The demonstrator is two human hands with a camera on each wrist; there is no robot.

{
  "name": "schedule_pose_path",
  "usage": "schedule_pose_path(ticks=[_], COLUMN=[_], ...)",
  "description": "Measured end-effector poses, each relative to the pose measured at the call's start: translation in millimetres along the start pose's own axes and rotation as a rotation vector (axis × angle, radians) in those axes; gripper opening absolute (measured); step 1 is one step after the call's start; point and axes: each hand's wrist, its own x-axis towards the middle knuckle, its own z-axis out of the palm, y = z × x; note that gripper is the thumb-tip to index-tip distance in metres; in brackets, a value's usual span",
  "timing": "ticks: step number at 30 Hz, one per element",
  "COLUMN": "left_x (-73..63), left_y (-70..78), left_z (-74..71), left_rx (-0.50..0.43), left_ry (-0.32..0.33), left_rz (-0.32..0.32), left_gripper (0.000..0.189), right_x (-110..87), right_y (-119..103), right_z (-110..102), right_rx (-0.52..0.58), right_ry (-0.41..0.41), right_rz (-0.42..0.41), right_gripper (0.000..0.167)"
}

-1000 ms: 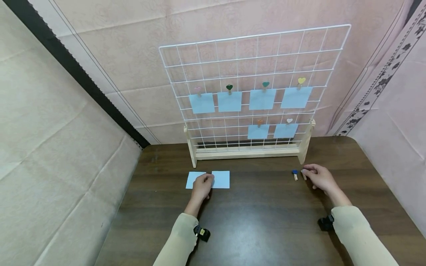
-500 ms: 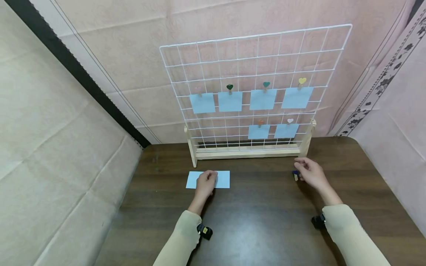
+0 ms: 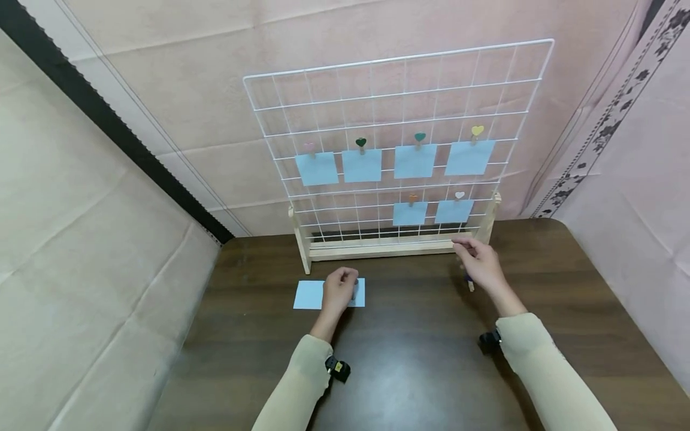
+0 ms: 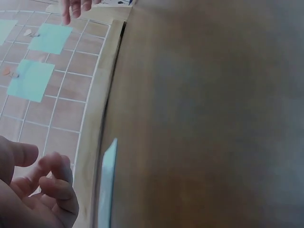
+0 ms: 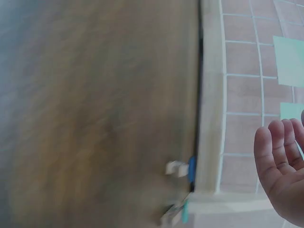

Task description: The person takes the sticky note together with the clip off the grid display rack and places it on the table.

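Observation:
My left hand hovers over two light blue cards lying side by side on the table. In the left wrist view its fingers bend loosely, with nothing between them and the thumb; a card shows narrow beside them. My right hand is near the front of the rack's base, its fingers loosely extended in the right wrist view and its thumb out of sight there. Below it on the table lie a blue-topped wooden clip and a teal-topped one, both blurred.
A white wire grid stands behind the hands on a wooden base. Light blue cards hang from it in two rows under heart-topped clips. Cloth covers the walls behind the brown table.
My right hand has moved from beside the clips on the right up and left toward the rack base. My left hand has shifted slightly right and lifted over the cards.

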Motion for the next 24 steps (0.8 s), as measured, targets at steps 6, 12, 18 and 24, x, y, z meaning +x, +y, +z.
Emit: schedule_pose_path(ticks=[6, 12, 18, 24], left_x=[11.7, 23.4, 29.8, 35.6], left_y=[10.5, 23.2, 36.1, 45.5], left_z=[0.9, 9.3, 21.4, 30.3], left_rx=[-0.01, 0.02, -0.002, -0.032], left_ry=[-0.032, -0.022, -0.046, -0.06], left_rz=[0.056, 0.11, 0.137, 0.127], left_gripper=[0.034, 0.03, 0.03, 0.029], right_x=[10.0, 24.3, 29.4, 27.3], right_y=[-12, -24, -57, -90], right_z=[9, 16, 14, 8], right_rx=[0.027, 0.096, 0.139, 0.153], right_ry=[0.008, -0.019, -0.055, -0.089], right_rz=[-0.02, -0.048, -0.042, -0.064], right_gripper=[0.039, 0.039, 0.04, 0.041])
